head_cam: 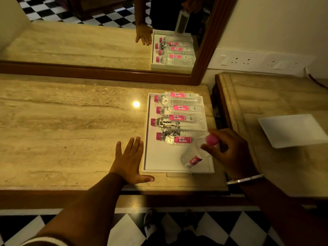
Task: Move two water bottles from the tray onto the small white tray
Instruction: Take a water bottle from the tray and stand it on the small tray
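Note:
A white rectangular tray (pixel 159 162) lies on the marble counter with several clear water bottles (pixel 179 119) lying side by side in it, pink caps to the left. My right hand (pixel 229 150) grips one more water bottle (pixel 193 156) by its pink cap, lifted and tilted over the tray's near right corner. My left hand (pixel 129 160) rests flat on the counter, fingers spread, just left of the tray. The small white tray (pixel 292 130) sits bare on the lower marble table at the right.
A wood-framed mirror (pixel 106 71) stands at the back of the counter and reflects the tray and hands. Wall sockets (pixel 257 62) are behind the right table. A gap separates the counter from the side table. Checkered floor lies below the counter edge.

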`<state>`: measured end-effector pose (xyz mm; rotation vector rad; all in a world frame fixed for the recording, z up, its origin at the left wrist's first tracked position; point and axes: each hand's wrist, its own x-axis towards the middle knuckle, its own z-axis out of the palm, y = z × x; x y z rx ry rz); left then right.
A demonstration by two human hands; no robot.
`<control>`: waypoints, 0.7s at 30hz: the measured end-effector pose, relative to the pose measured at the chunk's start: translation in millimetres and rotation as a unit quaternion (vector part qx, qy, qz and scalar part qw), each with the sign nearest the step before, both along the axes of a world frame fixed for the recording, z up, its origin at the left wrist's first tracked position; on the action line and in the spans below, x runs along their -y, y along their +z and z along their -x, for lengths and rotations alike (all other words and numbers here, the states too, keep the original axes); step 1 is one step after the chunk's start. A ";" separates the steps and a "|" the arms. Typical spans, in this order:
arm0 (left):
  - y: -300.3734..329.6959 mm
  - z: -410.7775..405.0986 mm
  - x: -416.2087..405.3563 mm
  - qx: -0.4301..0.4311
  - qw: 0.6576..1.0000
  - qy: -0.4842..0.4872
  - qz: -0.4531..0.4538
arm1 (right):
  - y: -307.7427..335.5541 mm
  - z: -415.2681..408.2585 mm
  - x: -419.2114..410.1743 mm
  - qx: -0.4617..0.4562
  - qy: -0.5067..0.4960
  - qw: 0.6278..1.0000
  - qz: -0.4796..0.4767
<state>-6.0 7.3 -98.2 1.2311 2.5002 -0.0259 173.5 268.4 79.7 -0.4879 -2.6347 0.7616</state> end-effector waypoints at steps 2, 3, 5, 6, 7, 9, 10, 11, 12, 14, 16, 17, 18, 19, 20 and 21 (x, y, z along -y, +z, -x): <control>4.0 -0.8 -0.6 0.003 1.000 0.003 0.008 | 5.1 -4.2 -3.3 -0.019 -0.010 0.999 0.027; 6.8 -0.9 -0.9 0.004 1.000 0.005 0.017 | 9.0 -7.6 -5.0 -0.032 -0.014 0.999 0.039; 14.9 -4.7 -3.3 0.011 0.999 0.014 0.034 | 23.0 -19.6 -14.7 -0.071 -0.025 0.996 0.047; 20.5 -6.1 -7.6 0.020 0.999 0.020 0.043 | 32.3 -27.4 -23.8 -0.093 -0.033 0.994 0.043; 25.3 -5.1 -9.9 0.036 0.997 0.028 0.057 | 41.4 -33.6 -33.0 -0.113 -0.042 0.992 0.041; 37.9 -6.6 -17.6 0.061 0.993 0.040 0.091 | 61.7 -52.6 -59.6 -0.152 -0.055 0.985 0.053; 44.8 -8.8 -26.0 0.060 0.991 0.049 0.110 | 73.9 -65.6 -78.8 -0.171 -0.053 0.982 0.058; 50.4 -6.9 -23.1 0.059 0.988 0.060 0.131 | 79.9 -72.8 -90.9 -0.181 -0.045 0.980 0.067; 57.1 -9.3 -29.3 0.048 0.985 0.075 0.145 | 87.9 -85.5 -109.6 -0.190 -0.032 0.978 0.075; 69.3 -19.4 -47.4 0.025 0.981 0.125 0.144 | 99.4 -110.4 -144.2 -0.193 -0.002 0.976 0.098; 82.7 -34.7 -79.1 0.006 0.983 0.156 0.093 | 101.9 -127.3 -176.1 -0.177 0.014 0.977 0.117; 90.1 -46.8 -106.7 -0.001 0.986 0.158 0.056 | 103.1 -138.3 -195.2 -0.168 0.018 0.977 0.130; 95.7 -58.2 -133.4 -0.003 0.987 0.158 0.008 | 101.1 -145.7 -210.2 -0.162 0.024 0.977 0.137; 100.5 -72.2 -164.9 -0.003 0.987 0.152 -0.042 | 100.0 -154.6 -226.7 -0.158 0.030 0.977 0.141; 103.9 -88.8 -198.2 0.002 0.987 0.143 -0.077 | 98.7 -162.9 -243.3 -0.153 0.035 0.978 0.136; 106.2 -101.5 -223.1 0.014 0.987 0.128 -0.100 | 96.2 -164.4 -251.6 -0.151 0.037 0.979 0.134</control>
